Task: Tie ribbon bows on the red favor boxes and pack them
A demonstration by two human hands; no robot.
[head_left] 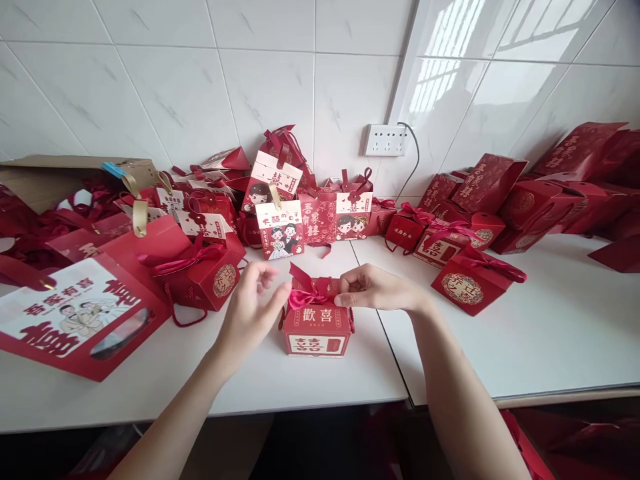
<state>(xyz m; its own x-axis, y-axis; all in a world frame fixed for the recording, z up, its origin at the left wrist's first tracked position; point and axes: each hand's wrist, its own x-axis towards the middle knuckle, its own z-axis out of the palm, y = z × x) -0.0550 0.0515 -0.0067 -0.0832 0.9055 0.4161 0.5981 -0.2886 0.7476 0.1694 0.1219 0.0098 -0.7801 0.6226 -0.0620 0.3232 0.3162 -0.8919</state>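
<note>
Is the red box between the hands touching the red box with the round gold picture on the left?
Apart. In the head view, white tabletop shows between the middle box and the gold-circle box, with the left hand above it.

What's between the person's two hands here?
In the head view, a red box topped with a ribbon bow stands between the left hand and the right hand.
</note>
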